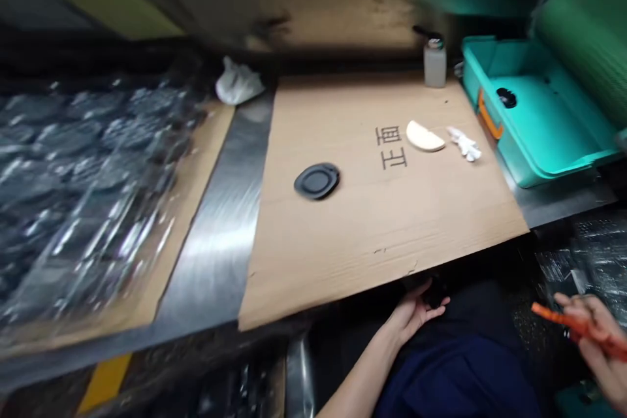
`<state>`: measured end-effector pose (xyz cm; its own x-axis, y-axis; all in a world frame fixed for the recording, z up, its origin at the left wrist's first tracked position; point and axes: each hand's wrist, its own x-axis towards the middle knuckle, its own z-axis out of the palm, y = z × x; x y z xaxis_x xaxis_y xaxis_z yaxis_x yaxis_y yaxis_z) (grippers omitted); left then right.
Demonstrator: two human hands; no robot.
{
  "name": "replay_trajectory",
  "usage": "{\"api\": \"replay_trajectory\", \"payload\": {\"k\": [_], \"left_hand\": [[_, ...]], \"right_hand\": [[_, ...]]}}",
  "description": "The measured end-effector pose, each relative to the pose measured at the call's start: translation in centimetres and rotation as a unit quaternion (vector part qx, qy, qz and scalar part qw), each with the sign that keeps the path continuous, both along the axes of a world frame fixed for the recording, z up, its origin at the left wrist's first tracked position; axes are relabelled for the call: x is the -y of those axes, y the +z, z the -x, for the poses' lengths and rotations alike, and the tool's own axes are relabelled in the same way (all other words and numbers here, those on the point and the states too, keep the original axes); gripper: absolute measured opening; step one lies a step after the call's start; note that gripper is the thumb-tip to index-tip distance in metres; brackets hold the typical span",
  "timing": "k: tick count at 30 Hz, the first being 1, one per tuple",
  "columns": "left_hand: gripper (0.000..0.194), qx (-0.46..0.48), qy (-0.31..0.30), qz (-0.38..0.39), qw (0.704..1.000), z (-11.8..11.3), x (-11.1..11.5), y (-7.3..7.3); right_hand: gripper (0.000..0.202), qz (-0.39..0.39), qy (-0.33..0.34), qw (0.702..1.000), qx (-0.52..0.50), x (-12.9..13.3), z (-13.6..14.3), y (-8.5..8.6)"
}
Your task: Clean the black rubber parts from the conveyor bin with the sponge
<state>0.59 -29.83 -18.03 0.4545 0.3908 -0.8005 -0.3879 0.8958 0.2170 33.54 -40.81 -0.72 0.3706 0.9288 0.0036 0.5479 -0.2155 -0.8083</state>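
Note:
My left hand (415, 317) is just below the front edge of the cardboard sheet (313, 274), palm turned up and fingers apart. The area between its fingers is dark, and I make out nothing held there. At the lower right, my right hand (600, 333) is closed around an orange hand tool (578, 325); blur hides its exact kind. A flat dark grey rounded part (317, 181) with a raised ring lies on the cardboard. Farther right are a cream half-round piece (424, 137) and a crumpled white scrap (464, 144).
A teal bin (524, 160) with an orange latch stands at right, a small black piece (506, 98) inside. A translucent bottle (435, 65) and a white crumpled bag (238, 83) are at the back. Clear plastic-wrapped dark parts (93, 189) cover the left side.

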Motion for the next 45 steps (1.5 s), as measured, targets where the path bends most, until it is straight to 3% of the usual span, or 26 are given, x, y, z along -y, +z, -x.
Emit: {"api": "replay_trajectory", "payload": {"k": [1, 3, 7, 11, 16, 19, 22, 24, 27, 30, 34, 39, 45], "left_hand": [[0.042, 0.006, 0.025, 0.019, 0.999, -0.2, 0.0, -0.4], [0.038, -0.004, 0.050, 0.024, 0.998, -0.5, 0.0, -1.0], [0.041, -0.011, 0.064, -0.010, 0.998, -1.0, 0.5, -1.4], [0.037, -0.039, 0.056, -0.017, 0.998, -0.7, 1.2, -2.0], [0.048, -0.077, 0.045, -0.028, 0.996, -0.6, 1.5, -2.0], [0.059, -0.136, -0.021, -0.135, 0.981, -0.9, 1.8, -1.4], [0.052, -0.205, -0.076, -0.280, 0.935, -1.3, 2.4, -1.0], [0.047, -0.233, -0.085, -0.328, 0.912, -1.5, 2.6, -1.0], [0.052, -0.222, -0.085, -0.276, 0.931, -1.6, 2.4, -1.1], [0.058, -0.156, -0.042, -0.123, 0.979, -1.3, 1.7, -1.1], [0.059, -0.074, 0.034, 0.013, 0.997, -0.7, 0.7, -1.0], [0.051, -0.031, 0.048, 0.045, 0.997, -0.3, 0.3, -0.3], [0.041, -0.060, 0.050, 0.056, 0.995, -0.5, 0.3, 0.3]], "right_hand": [[0.039, 0.069, 0.085, 0.994, -0.019, 0.9, 0.9, 0.6], [0.042, 0.195, 0.194, 0.960, -0.048, 1.8, 3.3, 0.8], [0.049, 0.319, 0.253, 0.909, 0.085, 2.0, 8.2, -1.8], [0.049, 0.318, 0.315, 0.864, 0.229, 1.7, 10.3, -3.6], [0.043, 0.256, 0.357, 0.843, 0.311, 0.5, 10.6, -3.2], [0.042, 0.241, 0.360, 0.832, 0.348, -0.6, 10.3, -2.6], [0.042, 0.247, 0.359, 0.819, 0.373, -1.5, 10.0, -2.2], [0.041, 0.259, 0.359, 0.811, 0.382, -1.8, 9.9, -2.0], [0.038, 0.262, 0.374, 0.803, 0.383, -2.1, 9.9, -1.9], [0.038, 0.271, 0.379, 0.804, 0.369, -2.2, 10.1, -2.0], [0.039, 0.303, 0.385, 0.804, 0.337, -2.2, 10.5, -2.4], [0.041, 0.338, 0.391, 0.798, 0.310, -2.3, 10.8, -2.7], [0.034, 0.354, 0.406, 0.797, 0.271, -2.1, 11.8, -2.7]]}}
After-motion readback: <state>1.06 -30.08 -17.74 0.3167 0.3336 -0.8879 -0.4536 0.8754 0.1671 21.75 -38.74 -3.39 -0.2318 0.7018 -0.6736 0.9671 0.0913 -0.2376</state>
